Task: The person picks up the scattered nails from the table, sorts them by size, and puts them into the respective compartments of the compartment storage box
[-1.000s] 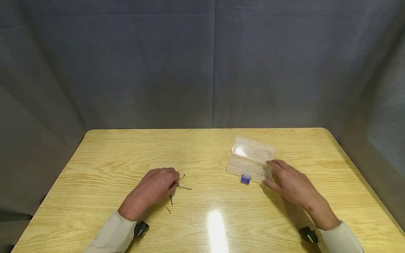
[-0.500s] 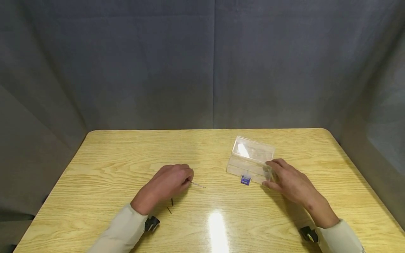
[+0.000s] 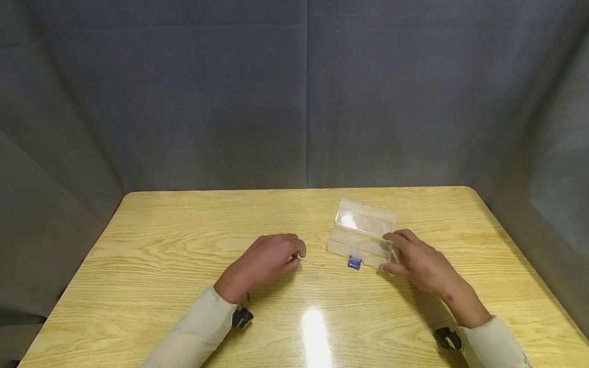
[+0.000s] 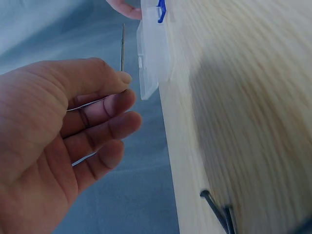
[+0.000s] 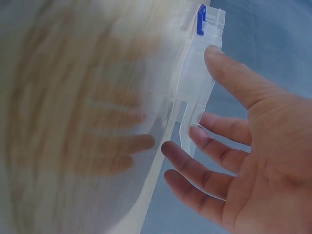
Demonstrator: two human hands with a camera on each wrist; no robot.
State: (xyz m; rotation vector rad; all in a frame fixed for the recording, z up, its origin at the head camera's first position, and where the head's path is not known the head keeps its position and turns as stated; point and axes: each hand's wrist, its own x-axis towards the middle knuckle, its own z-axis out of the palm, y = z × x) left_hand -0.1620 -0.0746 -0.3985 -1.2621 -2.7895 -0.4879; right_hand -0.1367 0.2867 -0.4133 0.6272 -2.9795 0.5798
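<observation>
My left hand (image 3: 267, 263) pinches a thin metal nail (image 4: 122, 48) between thumb and index finger, above the table left of a clear plastic box. The nail's free end points toward the box, and the other fingers are loosely bent. The box (image 3: 338, 247) lies with its lid (image 3: 368, 217) swung back and a blue latch (image 3: 354, 262) at its front. At the box's right end, my right hand (image 3: 425, 266) holds it, thumb on the front wall and fingertips at the rear side. The right wrist view shows that hand's ring and little fingers off the box.
Two dark nails lie on the table, one nail (image 4: 214, 210) beside another nail (image 4: 229, 218), mostly hidden by the left arm in the head view. The wooden table (image 3: 184, 220) ends at a grey curtain (image 3: 207, 102).
My left hand has picked up the nail and carried it rightward from the other nails toward the box. The right hand stays at the box.
</observation>
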